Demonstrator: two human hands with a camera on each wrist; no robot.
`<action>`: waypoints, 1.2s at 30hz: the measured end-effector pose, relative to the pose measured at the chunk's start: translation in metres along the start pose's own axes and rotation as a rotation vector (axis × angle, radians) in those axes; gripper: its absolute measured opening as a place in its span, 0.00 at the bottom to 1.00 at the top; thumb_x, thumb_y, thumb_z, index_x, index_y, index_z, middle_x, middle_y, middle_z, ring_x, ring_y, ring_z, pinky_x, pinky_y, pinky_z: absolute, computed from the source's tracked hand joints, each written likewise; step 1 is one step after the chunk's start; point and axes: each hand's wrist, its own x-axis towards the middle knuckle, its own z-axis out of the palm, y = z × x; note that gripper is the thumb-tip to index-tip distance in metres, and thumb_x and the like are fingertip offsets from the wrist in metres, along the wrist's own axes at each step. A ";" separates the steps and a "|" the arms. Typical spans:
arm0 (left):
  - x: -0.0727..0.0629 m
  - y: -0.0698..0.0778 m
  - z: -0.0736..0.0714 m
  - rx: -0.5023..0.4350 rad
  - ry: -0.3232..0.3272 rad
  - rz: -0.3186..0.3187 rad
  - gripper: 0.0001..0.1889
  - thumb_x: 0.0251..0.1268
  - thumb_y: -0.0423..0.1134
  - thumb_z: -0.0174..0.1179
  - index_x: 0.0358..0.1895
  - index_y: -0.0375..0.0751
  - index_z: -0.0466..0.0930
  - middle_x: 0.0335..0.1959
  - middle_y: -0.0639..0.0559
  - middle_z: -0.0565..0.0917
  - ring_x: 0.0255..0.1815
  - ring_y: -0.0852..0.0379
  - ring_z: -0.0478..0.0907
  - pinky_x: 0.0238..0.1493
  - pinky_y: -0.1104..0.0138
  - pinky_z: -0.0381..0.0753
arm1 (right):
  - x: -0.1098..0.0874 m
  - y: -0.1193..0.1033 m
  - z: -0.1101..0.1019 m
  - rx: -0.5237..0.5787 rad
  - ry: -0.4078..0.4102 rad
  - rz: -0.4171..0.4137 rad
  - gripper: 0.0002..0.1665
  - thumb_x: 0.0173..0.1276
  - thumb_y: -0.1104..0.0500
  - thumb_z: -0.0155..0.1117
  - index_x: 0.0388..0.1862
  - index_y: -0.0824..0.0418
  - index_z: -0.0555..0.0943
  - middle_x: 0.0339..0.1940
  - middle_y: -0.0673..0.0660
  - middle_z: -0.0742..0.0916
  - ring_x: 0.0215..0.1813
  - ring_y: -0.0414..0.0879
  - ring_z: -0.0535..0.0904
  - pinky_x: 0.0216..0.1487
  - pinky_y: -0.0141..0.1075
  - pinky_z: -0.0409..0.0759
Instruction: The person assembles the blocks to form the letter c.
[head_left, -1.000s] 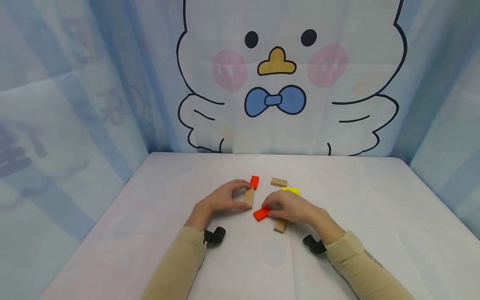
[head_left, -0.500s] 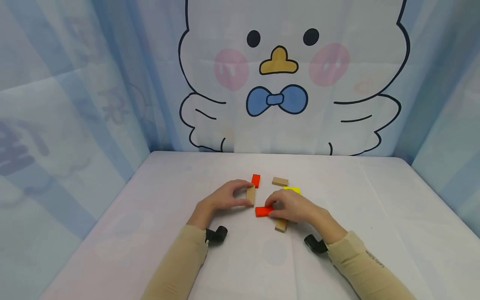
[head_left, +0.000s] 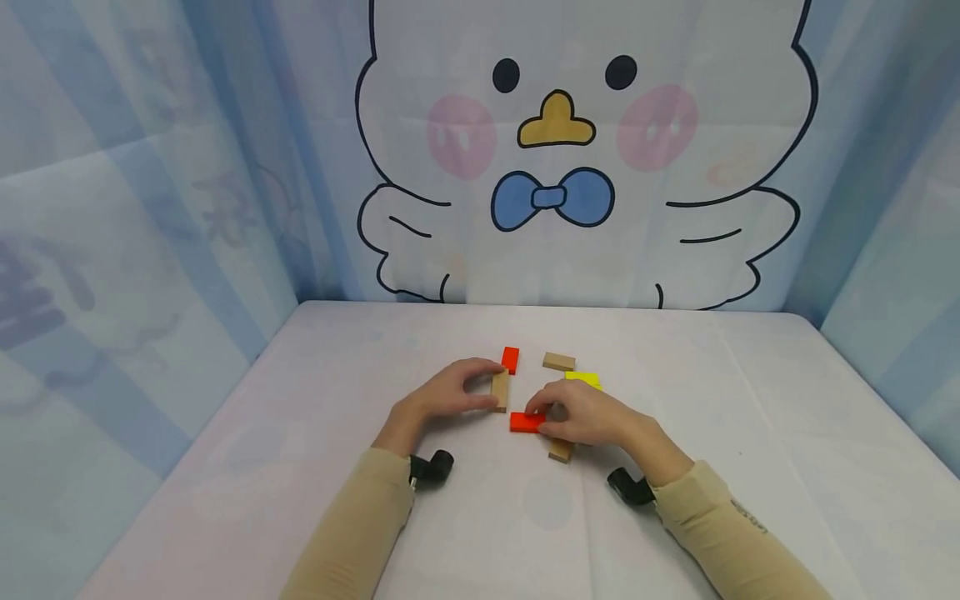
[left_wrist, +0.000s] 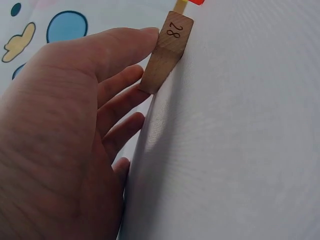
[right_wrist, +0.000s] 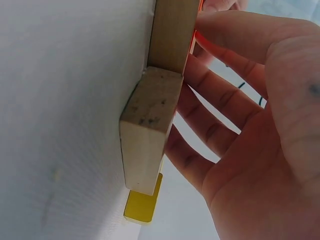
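Note:
My left hand (head_left: 456, 390) holds a plain wooden block (head_left: 500, 390) lengthwise between thumb and fingers on the table. In the left wrist view, this wooden block (left_wrist: 172, 40) shows the number 28 on its end, with the thumb tip against its edge. My right hand (head_left: 585, 413) pinches the right part of a red block (head_left: 523, 422) lying crosswise, just below and right of the left hand's block. Under the right hand another wooden block (head_left: 560, 451) sticks out, partly covered. The right wrist view shows a second wooden block (right_wrist: 145, 145) beside the fingers.
Beyond the left fingertips lies another red block (head_left: 511, 360). A wooden block (head_left: 559, 361) and a yellow block (head_left: 582, 379) lie behind the right hand. The white table (head_left: 360, 350) meets a printed curtain (head_left: 555, 267) at the back.
The red block in my right hand has turned from slanted to nearly level across the table. My left hand keeps its hold on the wooden block, almost unmoved.

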 end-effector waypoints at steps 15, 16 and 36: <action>0.002 0.004 0.002 0.033 -0.007 0.006 0.30 0.67 0.50 0.65 0.71 0.50 0.74 0.72 0.53 0.70 0.75 0.51 0.61 0.74 0.51 0.59 | 0.002 -0.002 0.000 0.018 -0.022 0.010 0.15 0.67 0.60 0.72 0.52 0.57 0.87 0.49 0.46 0.87 0.50 0.43 0.81 0.57 0.44 0.80; 0.003 0.005 0.002 0.037 -0.008 0.012 0.30 0.67 0.50 0.65 0.71 0.50 0.74 0.72 0.52 0.71 0.74 0.51 0.62 0.74 0.51 0.59 | 0.002 -0.003 0.000 0.021 -0.023 0.010 0.15 0.67 0.60 0.72 0.52 0.57 0.87 0.49 0.46 0.87 0.50 0.43 0.81 0.57 0.44 0.80; 0.005 0.004 0.004 0.059 -0.008 0.018 0.31 0.66 0.52 0.67 0.70 0.50 0.74 0.71 0.53 0.72 0.73 0.51 0.63 0.74 0.51 0.60 | 0.004 -0.006 0.004 0.007 -0.032 0.032 0.17 0.65 0.57 0.75 0.53 0.57 0.87 0.48 0.46 0.87 0.49 0.42 0.81 0.56 0.43 0.80</action>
